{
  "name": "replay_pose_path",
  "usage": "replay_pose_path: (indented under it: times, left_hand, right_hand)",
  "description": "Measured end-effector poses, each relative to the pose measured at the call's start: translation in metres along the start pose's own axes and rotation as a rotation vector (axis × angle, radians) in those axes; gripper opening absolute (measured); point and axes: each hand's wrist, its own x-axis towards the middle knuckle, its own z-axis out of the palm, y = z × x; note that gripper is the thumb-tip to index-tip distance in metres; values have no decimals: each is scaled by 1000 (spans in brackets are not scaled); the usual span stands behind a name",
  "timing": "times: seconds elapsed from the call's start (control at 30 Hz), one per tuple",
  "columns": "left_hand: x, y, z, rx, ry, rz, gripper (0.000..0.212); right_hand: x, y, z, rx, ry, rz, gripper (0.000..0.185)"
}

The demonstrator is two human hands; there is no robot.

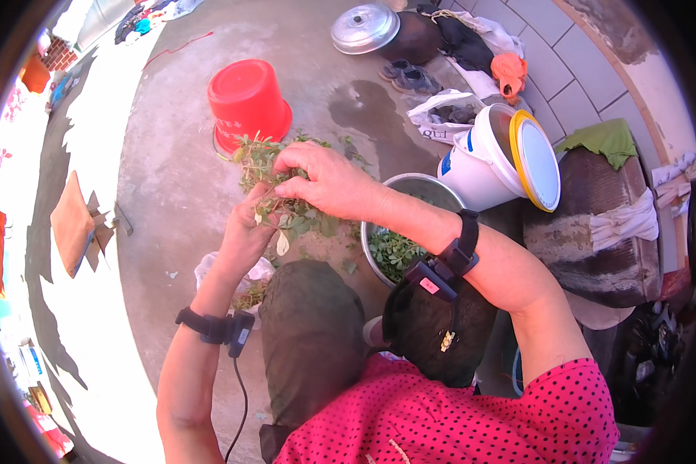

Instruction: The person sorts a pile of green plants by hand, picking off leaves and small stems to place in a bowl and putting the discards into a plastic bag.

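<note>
My left hand (250, 223) grips a loose bunch of leafy green stems (301, 223) above the floor, in front of my knees. Over the same bunch arches my right hand (325, 180), thumb and fingertips pinching stems near its top. A few leaves hang down, one of them pale. Beneath my right forearm stands a metal basin (366, 246), partly covered by that arm, with picked greens (391, 252) inside. Beside my left forearm a white plastic bag (261, 269) holds plant scraps (249, 297).
An upturned red bucket (246, 104) stands just beyond the greens. To the right are a white bucket (478, 174) with a yellow-rimmed lid (539, 159), a shopping bag (441, 119) and shoes (414, 79). A metal lid (365, 29) lies farther back. Scattered leaves (350, 265) dot the concrete.
</note>
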Motion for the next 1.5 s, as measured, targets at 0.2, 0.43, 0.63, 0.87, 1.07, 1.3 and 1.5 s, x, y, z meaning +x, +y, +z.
replay_pose_path:
  times: [0.2, 0.43, 0.63, 0.87, 1.07, 1.3, 1.5]
  left_hand:
    - [-2, 29, -27, -155, 339, -177, 40]
    - [9, 106, -15, 952, 34, 584, 34]
    - [12, 81, -23, 193, -145, -120, 26]
    - [27, 57, -25, -484, -76, -456, 32]
    - [25, 89, 2, -604, -29, -330, 29]
    - [25, 74, -13, 83, -305, -199, 35]
    - [21, 72, -19, -116, -278, -202, 28]
  right_hand:
    - [-7, -3, -16, -238, 139, -244, 21]
    - [-13, -1, -26, -152, -61, -288, 18]
    - [-12, 7, -40, 346, -198, 149, 19]
    - [-12, 20, -39, 853, -162, 240, 20]
    - [-18, 25, -46, 933, -160, 295, 22]
    - [-14, 29, -42, 892, -136, 328, 22]
    - [-17, 22, -45, 865, -166, 381, 26]
